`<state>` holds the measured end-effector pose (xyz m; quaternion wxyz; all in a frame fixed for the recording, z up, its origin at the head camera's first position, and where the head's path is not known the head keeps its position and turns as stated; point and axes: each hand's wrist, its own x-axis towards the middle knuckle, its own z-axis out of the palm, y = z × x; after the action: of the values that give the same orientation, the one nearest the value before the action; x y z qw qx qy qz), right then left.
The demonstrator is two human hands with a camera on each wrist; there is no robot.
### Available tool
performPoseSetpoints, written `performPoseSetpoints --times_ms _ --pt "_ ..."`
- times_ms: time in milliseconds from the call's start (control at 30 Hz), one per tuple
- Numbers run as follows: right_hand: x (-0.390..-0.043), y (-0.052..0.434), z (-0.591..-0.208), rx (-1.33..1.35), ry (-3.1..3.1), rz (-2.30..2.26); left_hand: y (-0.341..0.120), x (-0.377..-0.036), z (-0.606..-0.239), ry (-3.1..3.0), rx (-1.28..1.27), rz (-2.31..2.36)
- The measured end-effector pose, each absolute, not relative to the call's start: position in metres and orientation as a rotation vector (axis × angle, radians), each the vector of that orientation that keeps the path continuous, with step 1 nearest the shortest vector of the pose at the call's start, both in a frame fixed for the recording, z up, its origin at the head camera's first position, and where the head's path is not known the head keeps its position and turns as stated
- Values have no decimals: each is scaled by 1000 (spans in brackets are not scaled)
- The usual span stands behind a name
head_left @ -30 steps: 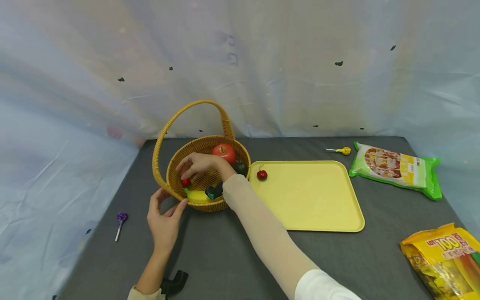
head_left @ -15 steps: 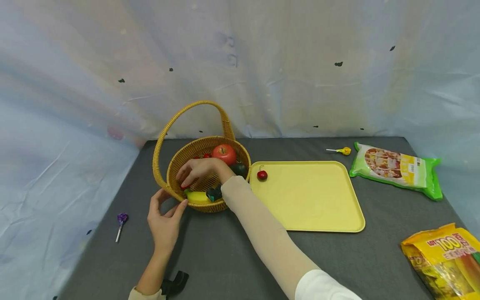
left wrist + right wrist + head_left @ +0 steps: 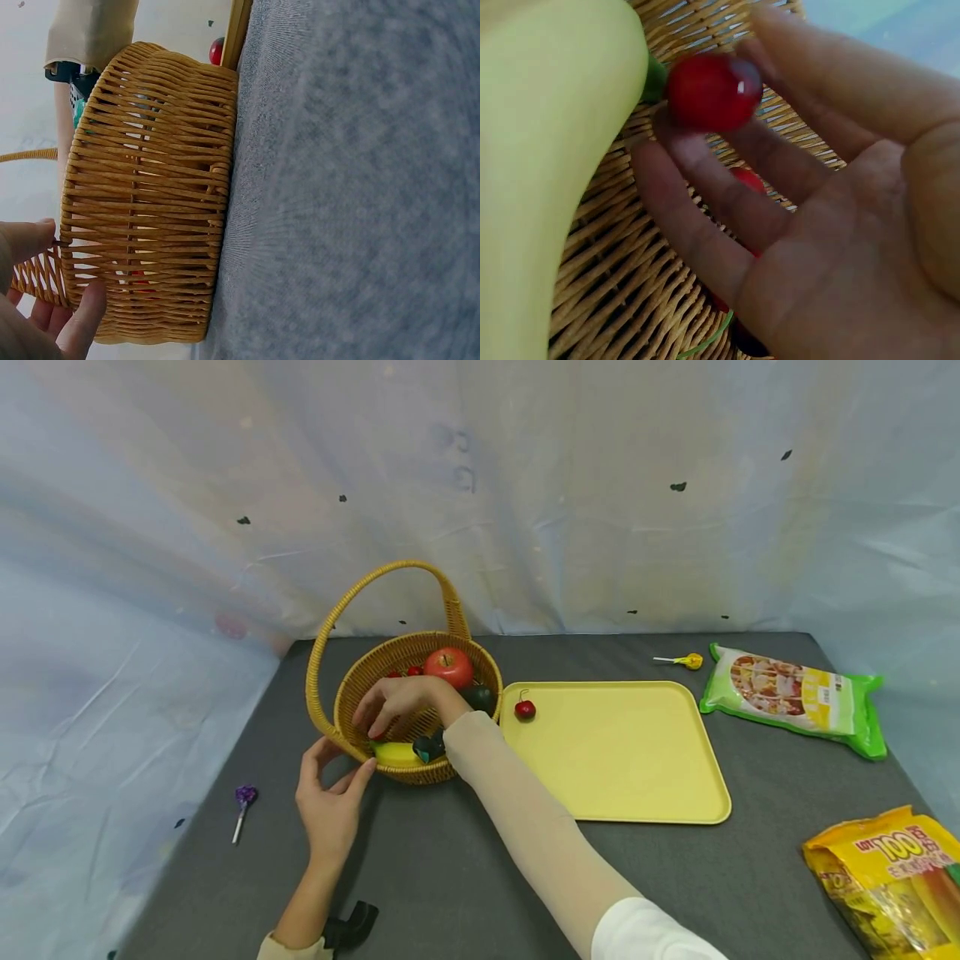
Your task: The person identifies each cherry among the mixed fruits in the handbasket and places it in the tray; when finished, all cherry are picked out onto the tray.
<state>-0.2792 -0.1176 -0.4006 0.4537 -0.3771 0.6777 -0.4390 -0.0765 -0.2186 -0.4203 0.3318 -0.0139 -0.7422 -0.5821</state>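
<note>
My left hand [image 3: 327, 802] grips the near-left rim of a wicker basket [image 3: 435, 775] beside its handle. In the left wrist view its fingertips lie on the basket's weave [image 3: 150, 210]. My right hand [image 3: 393, 699] is inside the basket, palm down, fingers curled. At its fingertips is a red cherry [image 3: 712, 91], blurred, beside the stem end of a banana [image 3: 562, 120]. How firmly the cherry is held is hard to see. A red apple [image 3: 448, 668], a dark green fruit [image 3: 480, 697] and more cherries [image 3: 414, 671] lie in the basket.
Right of the basket lies a yellow tray [image 3: 622, 760] with a cherry [image 3: 525, 709] at its upper left. Farther right are a yellow lollipop [image 3: 688, 661], a green snack bag [image 3: 795, 697] and a yellow snack bag [image 3: 888, 877]. A purple lollipop [image 3: 245, 796] lies at left.
My right hand has moved slightly down toward the banana, the cherry at its fingertips shifting with it. Cherries near the apple have come into sight. The left hand stays at the rim.
</note>
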Motion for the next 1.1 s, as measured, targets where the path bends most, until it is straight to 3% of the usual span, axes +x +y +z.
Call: performPoseSetpoints --times_ms 333,567,867,1100 --pt "-281 -105 -391 -1048 1778 -1131 -218 -79 -424 -1938 -50 -1518" --pt "-289 -71 -362 -1059 1895 -1201 -219 -78 -424 -1920 -45 -1526" --pt "-291 16 -336 -1081 2000 -1495 -219 -76 -421 -1905 -47 -1520" --pt "-273 94 -359 -913 2171 -1596 -230 -82 -436 -1905 -36 -1513"
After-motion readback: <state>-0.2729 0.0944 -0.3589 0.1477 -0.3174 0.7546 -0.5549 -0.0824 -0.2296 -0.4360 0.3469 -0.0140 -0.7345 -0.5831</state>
